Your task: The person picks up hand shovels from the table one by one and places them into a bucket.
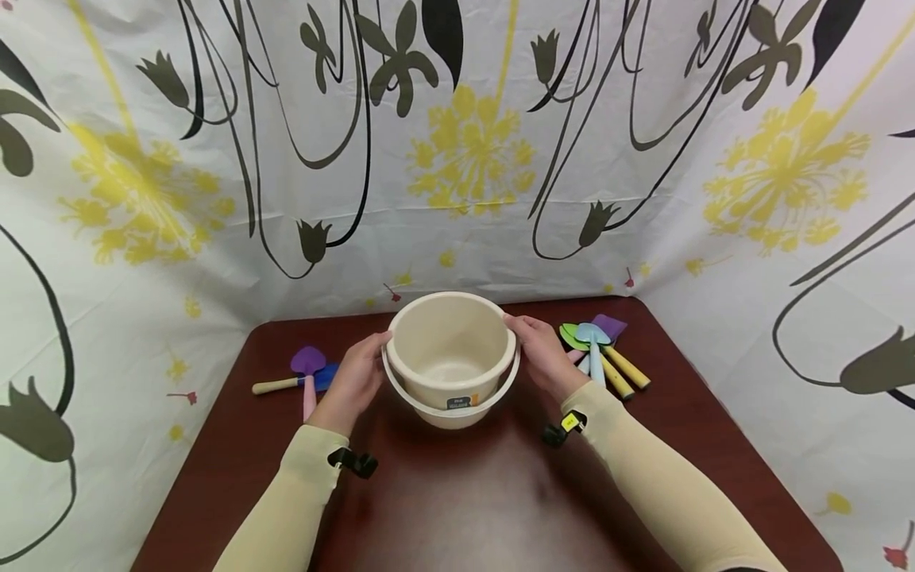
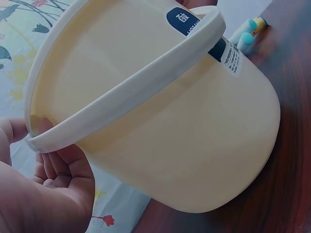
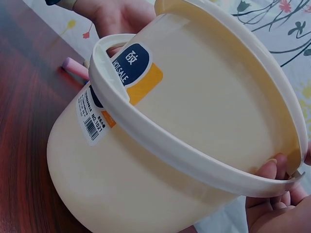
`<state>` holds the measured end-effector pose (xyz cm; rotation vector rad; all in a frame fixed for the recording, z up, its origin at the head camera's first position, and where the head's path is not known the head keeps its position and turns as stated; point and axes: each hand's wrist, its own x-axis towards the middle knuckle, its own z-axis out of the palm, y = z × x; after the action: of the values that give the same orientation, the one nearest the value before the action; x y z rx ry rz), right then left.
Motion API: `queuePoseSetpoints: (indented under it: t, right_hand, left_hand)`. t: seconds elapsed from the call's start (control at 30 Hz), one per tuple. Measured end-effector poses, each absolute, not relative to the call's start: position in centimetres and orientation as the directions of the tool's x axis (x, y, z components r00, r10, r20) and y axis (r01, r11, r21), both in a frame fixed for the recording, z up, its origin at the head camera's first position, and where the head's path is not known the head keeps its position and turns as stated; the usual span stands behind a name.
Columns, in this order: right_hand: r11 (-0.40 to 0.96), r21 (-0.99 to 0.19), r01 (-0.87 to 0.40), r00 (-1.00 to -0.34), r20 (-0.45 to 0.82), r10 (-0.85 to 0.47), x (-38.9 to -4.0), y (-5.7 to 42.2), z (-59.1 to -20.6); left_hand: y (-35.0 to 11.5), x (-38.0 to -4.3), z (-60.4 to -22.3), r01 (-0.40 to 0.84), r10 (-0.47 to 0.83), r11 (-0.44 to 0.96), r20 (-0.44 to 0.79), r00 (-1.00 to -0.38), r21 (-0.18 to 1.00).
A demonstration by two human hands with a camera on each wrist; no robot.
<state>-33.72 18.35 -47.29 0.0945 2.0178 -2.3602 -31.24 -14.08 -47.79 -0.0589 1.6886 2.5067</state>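
Note:
A cream plastic bucket [image 1: 450, 338] is between my hands near the middle of the table, its opening tilted toward me. Its white bail handle [image 2: 136, 86] hangs down across the front, over a dark blue and orange label [image 3: 138, 73]. My left hand [image 1: 356, 377] grips the rim on the left side, fingers curled underneath by the handle's end. On the opposite side my right hand [image 1: 543, 353] holds the rim the same way, with fingertips inside the handle band. Whether the bucket's bottom touches the table I cannot tell.
On the left of the dark red table [image 1: 457, 508] lie a purple toy shovel [image 1: 308, 360] with a pink handle and a blue one [image 1: 325, 376]. Several toy shovels [image 1: 593, 334] in green, light blue and purple are piled right. Patterned curtain [image 1: 457, 159] surrounds the table's back and sides.

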Motion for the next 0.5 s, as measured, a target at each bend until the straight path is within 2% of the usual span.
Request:
queuePoseSetpoints:
  t: [0.3,0.5]
  right_hand:
    - [-0.153,-0.986,0.061,-0.998,-0.065,0.024,-33.4,18.2,-47.0]
    - [-0.173,-0.983,0.055,-0.998,-0.062,0.033,-33.5,18.1,-47.1]
  left_hand:
    - [-13.9,-31.4,-48.4,-0.071,0.066,-0.472,-0.045,-0.997,0.879]
    - [-13.6,-31.6,-48.9,-0.046,0.018,-0.477,-0.042,-0.999,0.878]
